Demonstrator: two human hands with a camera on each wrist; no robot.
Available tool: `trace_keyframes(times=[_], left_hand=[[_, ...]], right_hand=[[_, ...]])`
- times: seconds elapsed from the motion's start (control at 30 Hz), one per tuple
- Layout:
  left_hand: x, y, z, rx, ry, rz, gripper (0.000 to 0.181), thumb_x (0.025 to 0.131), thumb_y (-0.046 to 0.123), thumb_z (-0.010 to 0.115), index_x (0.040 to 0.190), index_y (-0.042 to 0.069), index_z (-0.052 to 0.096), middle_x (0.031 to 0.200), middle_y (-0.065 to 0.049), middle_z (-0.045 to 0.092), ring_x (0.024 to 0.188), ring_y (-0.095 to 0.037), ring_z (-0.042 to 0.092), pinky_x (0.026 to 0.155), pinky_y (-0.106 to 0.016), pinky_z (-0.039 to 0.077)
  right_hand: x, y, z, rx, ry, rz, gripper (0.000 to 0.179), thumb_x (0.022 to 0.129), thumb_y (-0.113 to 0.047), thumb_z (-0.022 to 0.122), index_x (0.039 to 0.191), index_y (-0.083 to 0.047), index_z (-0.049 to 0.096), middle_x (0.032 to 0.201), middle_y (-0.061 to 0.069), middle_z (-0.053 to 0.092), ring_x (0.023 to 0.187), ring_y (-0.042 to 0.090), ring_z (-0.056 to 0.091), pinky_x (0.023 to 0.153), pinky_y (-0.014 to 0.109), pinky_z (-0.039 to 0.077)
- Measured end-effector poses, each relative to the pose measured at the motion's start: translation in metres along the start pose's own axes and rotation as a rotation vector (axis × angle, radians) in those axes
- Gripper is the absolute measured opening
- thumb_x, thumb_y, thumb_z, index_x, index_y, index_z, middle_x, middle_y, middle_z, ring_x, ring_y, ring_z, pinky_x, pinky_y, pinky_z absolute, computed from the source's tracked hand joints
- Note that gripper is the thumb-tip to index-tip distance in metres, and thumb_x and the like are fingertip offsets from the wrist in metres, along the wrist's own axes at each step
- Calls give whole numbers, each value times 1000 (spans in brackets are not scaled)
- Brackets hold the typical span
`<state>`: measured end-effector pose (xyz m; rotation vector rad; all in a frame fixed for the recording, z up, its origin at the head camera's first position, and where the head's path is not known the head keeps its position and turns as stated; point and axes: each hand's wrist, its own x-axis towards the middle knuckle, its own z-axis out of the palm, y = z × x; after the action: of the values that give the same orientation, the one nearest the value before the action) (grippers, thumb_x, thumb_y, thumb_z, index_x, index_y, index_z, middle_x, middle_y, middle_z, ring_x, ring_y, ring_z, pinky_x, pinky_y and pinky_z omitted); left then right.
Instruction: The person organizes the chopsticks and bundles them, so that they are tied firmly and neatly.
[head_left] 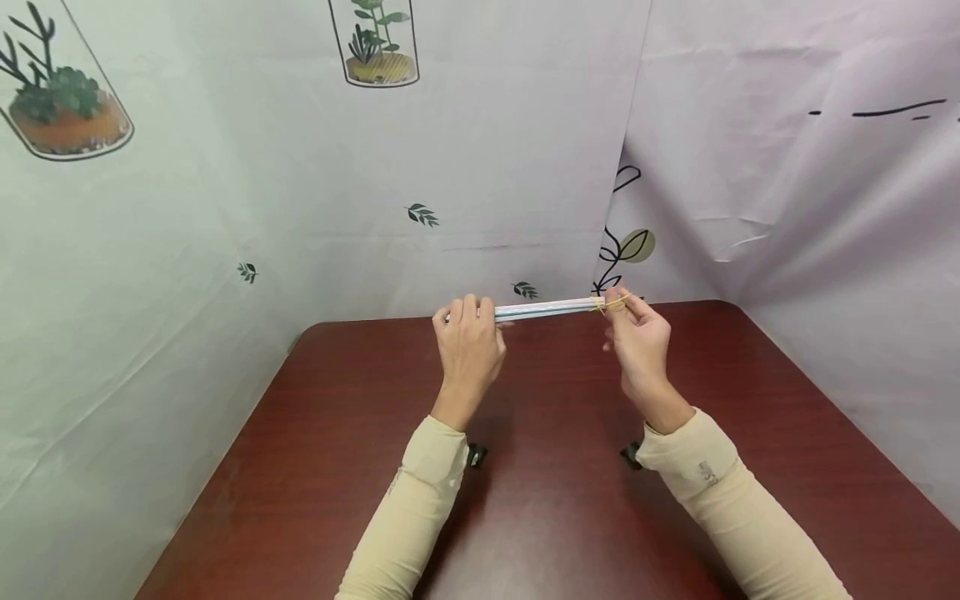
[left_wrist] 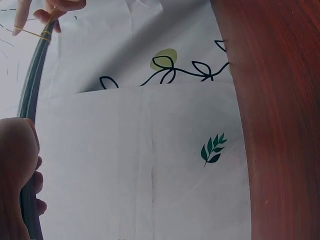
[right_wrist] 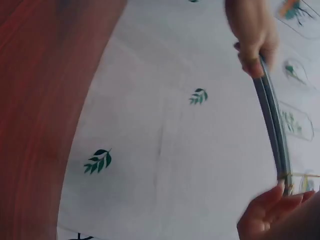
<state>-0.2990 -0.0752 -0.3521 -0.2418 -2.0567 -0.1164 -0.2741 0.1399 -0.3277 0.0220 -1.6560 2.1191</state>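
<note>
The slim bundle (head_left: 547, 309) runs crosswise above the bench (head_left: 555, 517), left hand (head_left: 468, 350) wrapped round one end, right hand (head_left: 641, 342) at the other, holding the yellow band (head_left: 619, 300) stretched

1. Up top, the left-hand grip (right_wrist: 252, 30) holds the long grey bundle (right_wrist: 272, 117)!
2. Down low, the right-hand grip (right_wrist: 267, 215) works the other end, a yellow band (right_wrist: 301, 174) stretching out sideways.
3. Reddish worktop (right_wrist: 35, 110) left, leaf-printed cloth (right_wrist: 150, 125) behind.
</note>
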Motion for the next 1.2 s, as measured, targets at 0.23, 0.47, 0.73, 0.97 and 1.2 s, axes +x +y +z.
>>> trace_keyframes(times=[0.23,0.47,0.73,0.97,1.2], left_hand=[[1,-1,-2,-43,21,41,5,80,10,60,80,9,55,83,-8,54,87,-27,54,90,-46,39],[2,4,-7,-77,-3,90,6,79,8,57,84,9,56,85,-6,55,89,-25,54,92,-46,37],[4,3,-10,-91,66,176,14,90,22,56,83,10,56,83,-4,54,84,-24,53,90,-44,38],[3,1,-10,-48,0,148,11,88,21,58,85,11,57,84,-4,55,86,-24,54,91,-43,39],[1,-3,-9,-34,-62,119,11,87,23,60,89,12,59,86,-4,56,89,-25,55,92,-42,40]], right_hand=[[21,-13,-16,-4,-290,343,27,96,-35,63,75,-18,63,56,-9,41,44,6,29,44,23,35],[38,-21,-28,141,-701,523,30,99,-19,34,75,-17,53,50,-11,36,57,13,13,47,22,28],[46,-12,-49,545,-986,735,48,106,-36,30,87,-8,64,76,2,61,62,10,46,45,20,28],[42,-29,-51,38,-672,549,32,105,-34,43,92,-20,70,98,-5,63,70,14,61,46,18,37],[42,-36,-61,-338,-622,-101,17,93,-11,69,107,-5,75,102,-1,72,76,11,68,56,24,52]])
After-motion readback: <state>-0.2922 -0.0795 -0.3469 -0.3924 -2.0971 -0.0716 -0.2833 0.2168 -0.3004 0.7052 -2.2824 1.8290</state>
